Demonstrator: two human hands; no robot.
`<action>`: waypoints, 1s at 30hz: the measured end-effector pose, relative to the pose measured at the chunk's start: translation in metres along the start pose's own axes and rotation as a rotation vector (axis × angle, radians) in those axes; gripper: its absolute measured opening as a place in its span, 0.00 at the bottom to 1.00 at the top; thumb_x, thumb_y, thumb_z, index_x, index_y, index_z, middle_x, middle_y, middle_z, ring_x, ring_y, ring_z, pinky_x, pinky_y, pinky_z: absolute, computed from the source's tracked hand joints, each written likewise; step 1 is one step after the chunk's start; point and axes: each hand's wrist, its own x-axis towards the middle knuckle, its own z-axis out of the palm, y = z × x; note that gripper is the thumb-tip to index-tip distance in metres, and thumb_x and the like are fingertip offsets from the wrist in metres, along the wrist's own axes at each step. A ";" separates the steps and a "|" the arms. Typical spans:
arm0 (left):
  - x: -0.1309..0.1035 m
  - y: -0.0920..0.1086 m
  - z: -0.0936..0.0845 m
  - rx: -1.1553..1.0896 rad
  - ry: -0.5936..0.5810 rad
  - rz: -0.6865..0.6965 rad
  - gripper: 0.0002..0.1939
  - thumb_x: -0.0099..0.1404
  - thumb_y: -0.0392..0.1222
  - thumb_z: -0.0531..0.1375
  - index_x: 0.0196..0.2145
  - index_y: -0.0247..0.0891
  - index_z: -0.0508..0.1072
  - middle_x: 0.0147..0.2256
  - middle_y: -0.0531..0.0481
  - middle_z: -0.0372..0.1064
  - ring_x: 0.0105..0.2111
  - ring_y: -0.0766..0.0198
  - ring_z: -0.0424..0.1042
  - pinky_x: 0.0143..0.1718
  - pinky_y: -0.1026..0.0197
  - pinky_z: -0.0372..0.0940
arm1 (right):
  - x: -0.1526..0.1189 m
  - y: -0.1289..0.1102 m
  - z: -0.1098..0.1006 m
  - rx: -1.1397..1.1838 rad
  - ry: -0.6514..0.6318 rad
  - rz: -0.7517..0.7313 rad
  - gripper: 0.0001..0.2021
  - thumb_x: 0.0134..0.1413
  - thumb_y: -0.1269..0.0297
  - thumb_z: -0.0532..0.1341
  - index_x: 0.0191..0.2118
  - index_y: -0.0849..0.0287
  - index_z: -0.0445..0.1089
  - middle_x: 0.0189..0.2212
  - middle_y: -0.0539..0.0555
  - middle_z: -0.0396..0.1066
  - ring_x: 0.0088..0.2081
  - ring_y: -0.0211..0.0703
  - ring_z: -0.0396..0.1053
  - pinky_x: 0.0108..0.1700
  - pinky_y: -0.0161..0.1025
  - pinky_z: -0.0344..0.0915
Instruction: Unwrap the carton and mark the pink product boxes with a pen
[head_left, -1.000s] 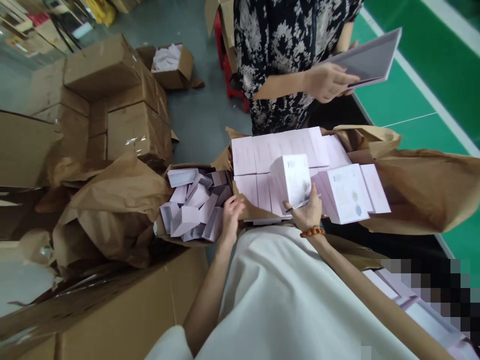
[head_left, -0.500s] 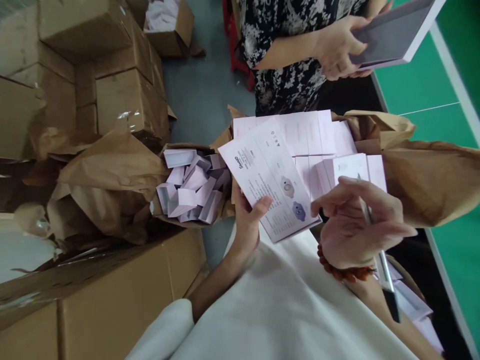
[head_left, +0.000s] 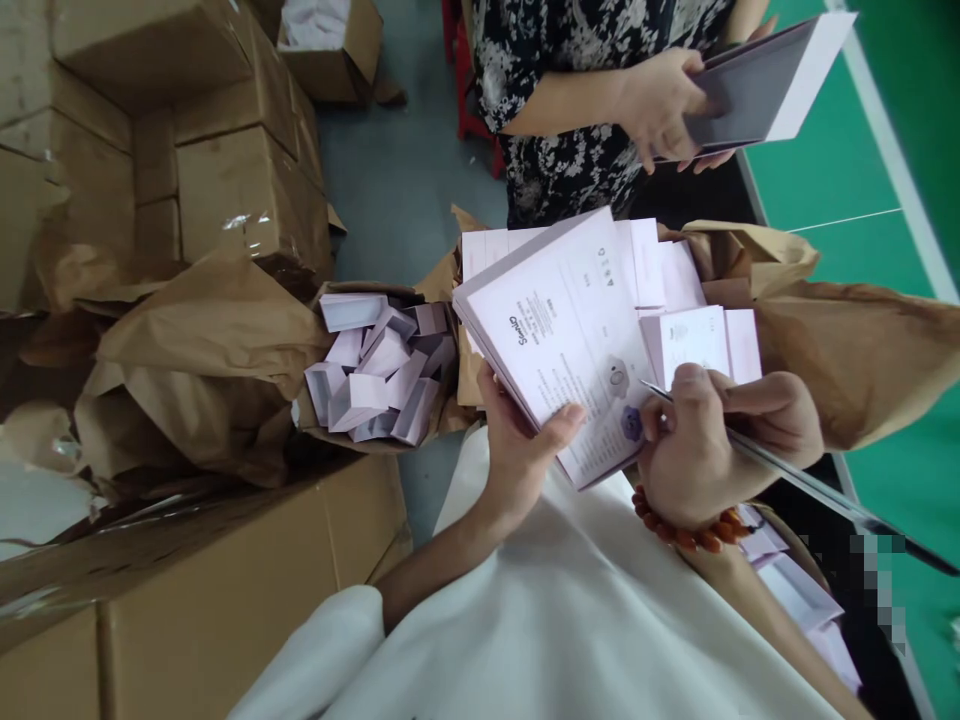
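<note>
My left hand (head_left: 529,445) grips the lower left edge of a flat pale-pink box (head_left: 559,330), thumb on its printed face, fingers underneath. Black text and two small product pictures show on that face. In my right hand (head_left: 724,440) is a slim silver pen-like tool (head_left: 795,470), its thin tip pointing left over the box's right edge and its black end out to the right. Whether it is a pen or a blade I cannot tell. Behind the held box, more pale-pink boxes (head_left: 690,340) sit in rows in a paper-lined carton.
On the left, a carton holds several small open pink trays (head_left: 382,365). Large brown cartons (head_left: 232,200) and crumpled kraft paper (head_left: 210,330) lie beyond it. Opposite me, a person's hands (head_left: 664,105) hold a pink box lid or tray (head_left: 810,75). Green flooring (head_left: 847,200) lies right.
The held box has moved slightly right and tilted, showing its left side. My right hand has turned, swinging the tool's tip leftward to the box. The other person's box has lowered and tilted.
</note>
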 end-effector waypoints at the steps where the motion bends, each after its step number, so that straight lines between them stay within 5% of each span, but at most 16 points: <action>1: 0.000 0.000 0.000 0.006 -0.005 0.004 0.52 0.47 0.63 0.82 0.61 0.51 0.62 0.61 0.47 0.73 0.61 0.58 0.75 0.67 0.53 0.73 | -0.001 0.000 0.000 -0.024 0.014 -0.021 0.27 0.70 0.71 0.69 0.27 0.58 0.48 0.19 0.43 0.56 0.15 0.30 0.53 0.14 0.33 0.54; 30: 0.000 0.005 -0.003 0.013 -0.037 0.023 0.46 0.51 0.60 0.82 0.59 0.49 0.64 0.58 0.48 0.75 0.58 0.62 0.75 0.63 0.58 0.73 | 0.001 0.002 -0.002 -0.085 0.013 -0.087 0.22 0.76 0.67 0.66 0.31 0.58 0.54 0.22 0.43 0.60 0.17 0.30 0.61 0.18 0.32 0.56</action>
